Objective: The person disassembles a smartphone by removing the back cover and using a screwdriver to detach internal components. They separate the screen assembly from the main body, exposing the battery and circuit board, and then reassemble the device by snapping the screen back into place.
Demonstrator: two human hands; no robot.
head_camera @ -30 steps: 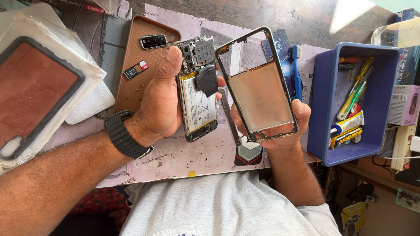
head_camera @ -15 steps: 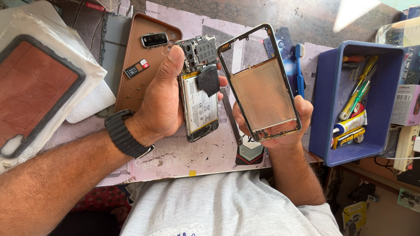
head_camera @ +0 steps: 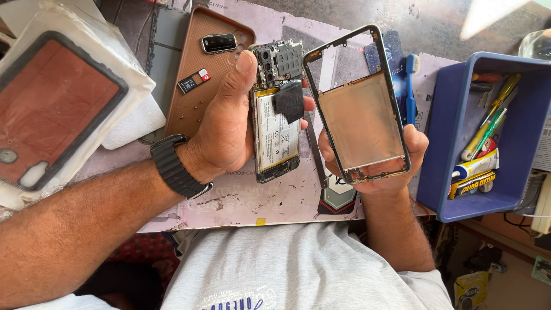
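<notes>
Two parts: phone body in left hand, frame in right hand.

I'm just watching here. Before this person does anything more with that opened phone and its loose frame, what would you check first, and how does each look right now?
1. Left hand grips the opened phone body firmly: ok.
2. Right hand supports the empty frame from beneath: ok.
3. Body and frame fully apart, no cable linking them: cannot tell.
4. Black flap on the battery lies flat: not ok, it lifts.
5. Small card parts rest safely on the brown back cover: ok.
6. Tools gathered in the blue tray: ok.
</notes>
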